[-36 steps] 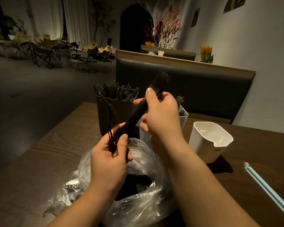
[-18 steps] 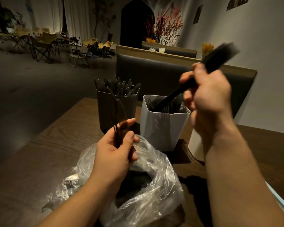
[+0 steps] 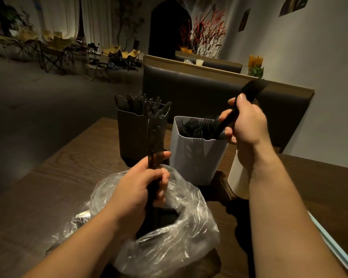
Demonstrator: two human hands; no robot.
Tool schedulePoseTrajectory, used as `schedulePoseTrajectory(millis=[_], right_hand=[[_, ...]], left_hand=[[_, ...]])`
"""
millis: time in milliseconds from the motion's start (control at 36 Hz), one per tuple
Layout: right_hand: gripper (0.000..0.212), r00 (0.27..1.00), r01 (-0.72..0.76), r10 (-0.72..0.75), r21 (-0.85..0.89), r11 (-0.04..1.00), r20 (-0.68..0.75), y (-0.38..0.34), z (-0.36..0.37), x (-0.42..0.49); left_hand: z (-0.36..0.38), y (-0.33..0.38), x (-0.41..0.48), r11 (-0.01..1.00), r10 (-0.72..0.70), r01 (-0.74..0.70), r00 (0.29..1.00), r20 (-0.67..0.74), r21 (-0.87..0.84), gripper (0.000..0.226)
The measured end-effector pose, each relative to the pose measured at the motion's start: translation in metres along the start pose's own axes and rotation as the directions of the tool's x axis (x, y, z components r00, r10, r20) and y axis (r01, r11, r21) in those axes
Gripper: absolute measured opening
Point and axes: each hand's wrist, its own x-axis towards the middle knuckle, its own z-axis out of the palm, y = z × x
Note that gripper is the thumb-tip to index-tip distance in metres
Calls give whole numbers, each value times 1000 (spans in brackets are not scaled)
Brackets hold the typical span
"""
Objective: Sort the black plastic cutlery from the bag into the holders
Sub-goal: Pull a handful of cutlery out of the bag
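Clenching upright cutlery (image 3: 154, 137) over the bag (image 3: 169, 243), the left hand (image 3: 141, 187) mirrors the right hand (image 3: 247, 125), whose grip clamps a tilted bundle (image 3: 251, 90).

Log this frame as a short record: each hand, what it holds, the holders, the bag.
left hand: grips left bundle of black cutlery, upright over the bag
right hand: grips right bundle, lower end at the white holder's mouth; top blurred
dark holder: packed with black cutlery
white holder: black forks inside
second white holder: mostly hidden by right arm
bag: clear plastic, open, on table
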Motion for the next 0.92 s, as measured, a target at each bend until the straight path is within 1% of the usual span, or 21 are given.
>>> schedulePoseTrajectory(millis=[56,139,167,222,278,333,417,444,528,639,694,750,806,861,889,917], right_hand=[[23,1000,-9,9,-5,1000,16,2,1,1],[12,998,55,-57,-147,988,-9,5,-1,6],[12,996,85,-89,-194,977,-15,6,-2,7],[24,991,126,-136,-271,954,-17,8,-5,7],[28,988,145,-156,-316,938,-10,7,-9,7],[35,989,145,-150,-378,914,15,6,-11,7],[33,996,89,-82,-422,902,36,11,-8,8],[32,997,74,-63,-464,883,39,13,-6,8],[23,996,92,-75,-653,752,54,17,-5,8],[8,996,84,-59,-771,631,61,16,-12,9],[6,996,82,-26,-851,519,81,13,-16,8],[14,995,68,34,-900,430,91,11,-17,5],[21,993,61,66,-919,390,94,10,-17,3],[29,992,87,54,-926,367,114,8,-16,3],[36,991,114,27,-923,368,134,7,-15,2],[45,988,145,-8,-907,395,154,5,-15,1]], left_hand=[[1,1,-1,1000,-7,7,1000,20,6,36],[2,2,-3,1000,-12,13,999,53,-11,31],[1,3,-4,1000,-10,11,998,59,-10,29],[0,3,-3,1000,-7,6,998,61,12,27],[-1,2,-3,1000,-3,1,998,58,30,28],[-2,2,-2,999,-2,0,999,53,42,28],[-2,1,-2,999,-2,-1,999,53,55,27],[-2,1,-2,998,0,-3,999,53,57,27],[-3,0,-1,998,1,-4,999,46,65,26],[-3,1,-1,999,2,-4,999,40,46,27],[-3,1,-1,1000,-3,2,999,46,29,27],[-2,2,-1,1000,-2,1,999,51,17,26],[-1,3,-2,1000,6,-6,999,52,17,24],[-1,3,-2,1000,8,-9,999,43,21,22],[-2,3,-2,1000,7,-8,999,40,21,22],[-2,3,-2,1000,9,-10,999,42,21,21]])
